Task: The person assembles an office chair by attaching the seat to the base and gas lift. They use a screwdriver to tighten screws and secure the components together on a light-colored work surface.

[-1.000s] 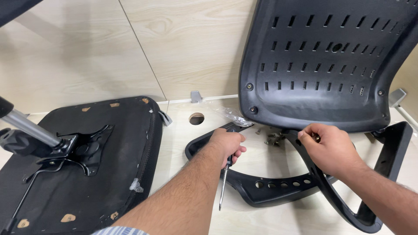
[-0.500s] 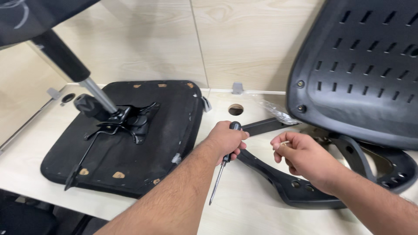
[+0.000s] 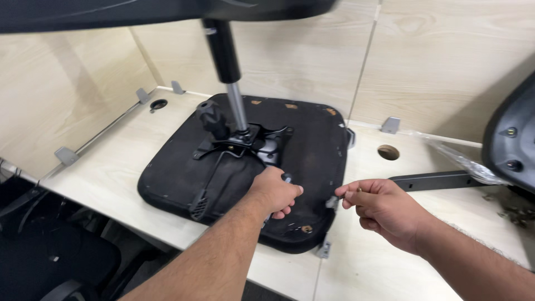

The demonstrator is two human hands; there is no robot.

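Note:
An upturned black chair seat [image 3: 167, 178] lies on the pale wooden desk [image 3: 111, 145], with its metal mechanism [image 3: 245, 142] and gas cylinder [image 3: 225, 61] pointing up. My left hand [image 3: 274, 192] is closed around a black-handled screwdriver [image 3: 286, 178] over the seat's right half. My right hand [image 3: 382, 209] hovers at the seat's right edge, its thumb and fingers pinched on a small screw [image 3: 337, 193] near a metal bracket [image 3: 332, 203].
A black chair backrest [image 3: 510, 145] stands at the right edge, with a flat black metal bar [image 3: 434, 180] and a clear plastic bag [image 3: 460, 159] beside it. A round cable hole [image 3: 388, 152] is behind. Small grey brackets line the desk's back edge.
My view has swung left from the backrest to the seat. Both hands have moved left onto the seat's right half, the left still gripping the screwdriver.

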